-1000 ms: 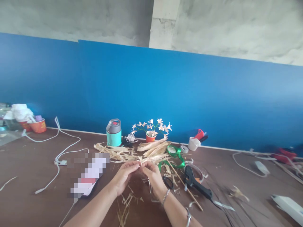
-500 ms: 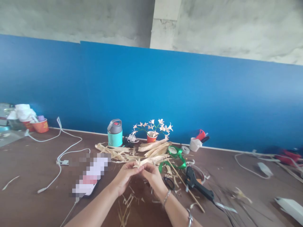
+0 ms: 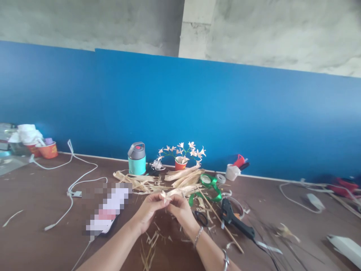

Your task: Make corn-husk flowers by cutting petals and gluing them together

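Observation:
My left hand and my right hand meet over the brown table, fingertips pinched together on a small pale straw flower. A heap of dried straw strips lies just behind the hands. Straw cuttings are scattered on the table under my wrists. My right wrist wears bracelets.
A black glue gun, scissors, a thin wooden stick and green ribbon lie to the right. A teal flask, a red cup of straw flowers, tape rolls and white cables sit along the blue wall.
The small straw flower has come up into view between my fingertips; the hands stay together and have hardly shifted. The camera drifted slightly.

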Motion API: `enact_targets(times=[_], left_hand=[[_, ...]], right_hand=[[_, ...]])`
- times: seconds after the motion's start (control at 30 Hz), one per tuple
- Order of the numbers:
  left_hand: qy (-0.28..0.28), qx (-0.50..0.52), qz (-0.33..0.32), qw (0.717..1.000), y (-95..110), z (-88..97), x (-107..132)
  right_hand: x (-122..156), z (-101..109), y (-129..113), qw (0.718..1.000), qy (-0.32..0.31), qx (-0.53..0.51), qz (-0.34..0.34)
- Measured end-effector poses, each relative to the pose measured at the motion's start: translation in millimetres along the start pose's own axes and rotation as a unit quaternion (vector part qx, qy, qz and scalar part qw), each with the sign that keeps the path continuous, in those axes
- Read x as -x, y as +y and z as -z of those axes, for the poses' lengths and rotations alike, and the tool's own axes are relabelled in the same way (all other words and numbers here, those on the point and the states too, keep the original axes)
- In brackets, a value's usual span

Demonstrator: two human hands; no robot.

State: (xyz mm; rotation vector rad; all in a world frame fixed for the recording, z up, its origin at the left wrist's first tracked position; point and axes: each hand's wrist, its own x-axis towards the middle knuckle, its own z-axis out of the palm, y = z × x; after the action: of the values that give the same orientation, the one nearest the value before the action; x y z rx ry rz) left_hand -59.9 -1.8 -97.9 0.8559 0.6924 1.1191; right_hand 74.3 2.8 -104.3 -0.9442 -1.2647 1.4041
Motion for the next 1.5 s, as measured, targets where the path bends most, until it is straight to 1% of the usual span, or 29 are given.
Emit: enact_targets(times=[0.1,0.23,0.43,0.53,0.6,0.73,0.8,0.87,1.07,1.3,1.37,1.43,1.5], left_hand=[[-0.007,0.002,-0.006,1.000,-1,1.9,-1],[0.001,-0.012,-0.027,1.000,-2,3.7,-2],[0.012,-0.050,-0.057,0.997,-2,4.0,-2],[0.016,-0.074,-0.084,0.994,1,2.3,-1],[0.023,-0.103,-0.110,0.988,4,0.5,0],[0.053,-0.185,-0.147,0.970,8,-1.2,0],[0.065,-0.211,-0.161,0.962,7,-0.4,-1],[0.069,-0.219,-0.172,0.958,6,0.5,-2],[0.080,-0.233,-0.176,0.953,6,-1.2,-2],[0.069,-0.230,-0.178,0.954,6,-1.0,-2],[0.070,-0.229,-0.177,0.955,6,0.0,-3],[0.067,-0.225,-0.174,0.956,6,1.0,-2],[0.055,-0.221,-0.172,0.958,5,2.0,-2]], right_hand=[[1,-1,0,1.000,0.000,-0.008,-0.004],[0,-1,-1,1.000,0.000,-0.011,-0.006],[1,0,2,1.000,-0.008,-0.012,0.001],[2,1,0,1.000,-0.014,-0.016,0.003],[3,1,-3,1.000,0.000,-0.012,0.020],[4,2,-10,0.996,0.049,0.025,0.071],[5,2,-12,0.994,0.049,0.042,0.085],[6,2,-12,0.995,0.036,0.043,0.088],[7,0,-8,0.999,-0.001,0.011,0.049],[4,3,-3,0.999,0.006,0.026,0.033],[4,3,-5,0.999,0.004,0.025,0.039],[4,3,-8,0.998,0.007,0.021,0.058],[5,3,-12,0.997,0.019,0.015,0.076]])
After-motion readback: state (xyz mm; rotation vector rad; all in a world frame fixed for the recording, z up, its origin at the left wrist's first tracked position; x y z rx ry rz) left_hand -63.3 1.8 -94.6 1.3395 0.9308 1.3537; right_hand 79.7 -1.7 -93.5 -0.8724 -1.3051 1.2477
